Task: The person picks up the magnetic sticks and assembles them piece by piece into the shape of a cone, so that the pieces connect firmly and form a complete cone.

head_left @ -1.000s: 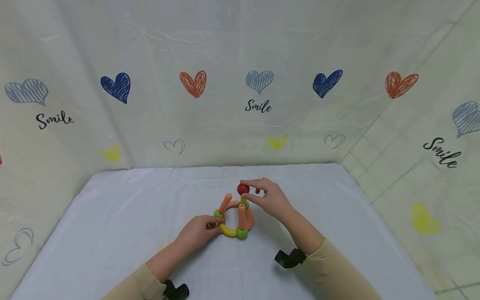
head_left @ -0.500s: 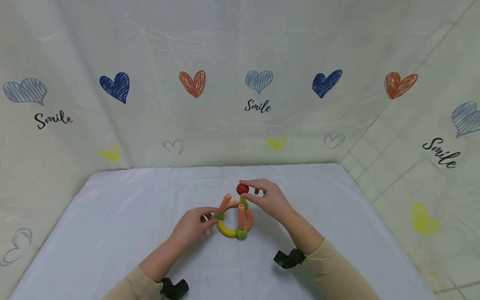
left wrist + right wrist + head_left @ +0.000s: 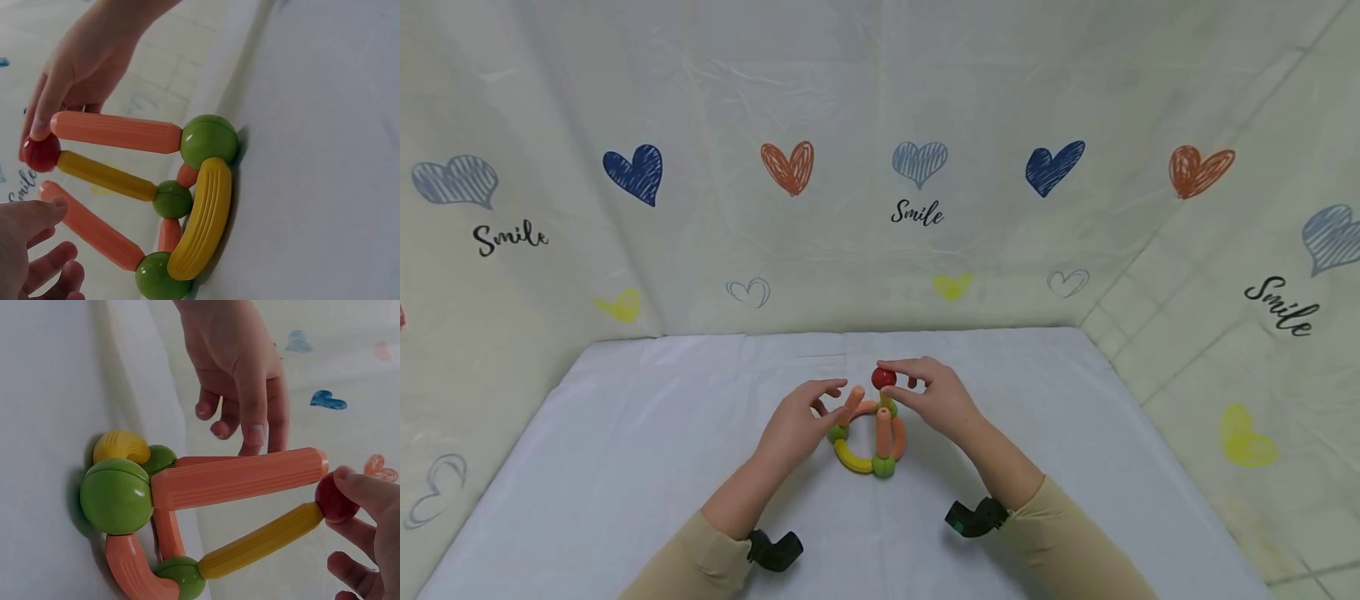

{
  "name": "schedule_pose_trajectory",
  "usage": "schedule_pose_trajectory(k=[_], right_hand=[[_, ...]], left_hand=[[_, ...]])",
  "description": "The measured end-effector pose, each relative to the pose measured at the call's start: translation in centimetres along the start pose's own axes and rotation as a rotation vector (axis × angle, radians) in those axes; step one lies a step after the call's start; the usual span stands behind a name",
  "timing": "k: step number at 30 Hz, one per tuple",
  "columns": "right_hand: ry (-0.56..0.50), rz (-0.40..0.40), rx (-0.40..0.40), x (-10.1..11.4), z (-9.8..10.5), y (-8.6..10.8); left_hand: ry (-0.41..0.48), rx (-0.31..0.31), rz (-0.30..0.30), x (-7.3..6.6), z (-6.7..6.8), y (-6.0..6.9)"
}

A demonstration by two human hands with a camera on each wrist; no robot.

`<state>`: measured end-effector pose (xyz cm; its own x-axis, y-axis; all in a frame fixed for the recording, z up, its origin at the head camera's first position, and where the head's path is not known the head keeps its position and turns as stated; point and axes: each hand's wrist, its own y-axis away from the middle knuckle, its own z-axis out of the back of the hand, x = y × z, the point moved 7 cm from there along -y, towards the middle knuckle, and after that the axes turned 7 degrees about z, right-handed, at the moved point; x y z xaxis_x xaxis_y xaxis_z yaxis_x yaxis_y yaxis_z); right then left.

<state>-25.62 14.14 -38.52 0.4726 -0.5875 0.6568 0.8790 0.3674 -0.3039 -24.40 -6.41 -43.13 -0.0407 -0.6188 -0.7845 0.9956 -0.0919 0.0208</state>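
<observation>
A toy frame of coloured rods and balls stands on the white cloth. Its base ring joins green balls (image 3: 883, 466), a curved yellow piece (image 3: 853, 459) and curved orange pieces (image 3: 899, 437). From it rise two orange rods (image 3: 240, 479) and a straight yellow rod (image 3: 106, 175). Between thumb and index finger my right hand (image 3: 947, 402) pinches a red ball (image 3: 336, 498) at the yellow rod's top. My left hand (image 3: 793, 423) is beside the left orange rod (image 3: 94, 228), thumb overlapping its top in the left wrist view; contact is unclear, and the index finger is hidden there.
The white-covered table (image 3: 647, 467) spreads around the frame. Behind it hangs a pale sheet (image 3: 850, 242) printed with hearts and "Smile". Black devices (image 3: 977, 517) sit at both wrists.
My left hand has left the green ball at the ring's left side and risen to the upper part of the left orange rod. The right hand stays at the red ball.
</observation>
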Motion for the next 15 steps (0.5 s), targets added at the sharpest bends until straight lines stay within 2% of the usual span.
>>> schedule_pose_trajectory(k=[6,15], right_hand=[[-0.001,0.013,0.007,0.2,-0.2,-0.2],[-0.025,0.053,0.048,1.0,-0.6,-0.5]], left_hand=[[-0.008,0.026,0.009,-0.3,-1.2,-0.4],[-0.025,0.008,-0.012,-0.7,-1.4,-0.6]])
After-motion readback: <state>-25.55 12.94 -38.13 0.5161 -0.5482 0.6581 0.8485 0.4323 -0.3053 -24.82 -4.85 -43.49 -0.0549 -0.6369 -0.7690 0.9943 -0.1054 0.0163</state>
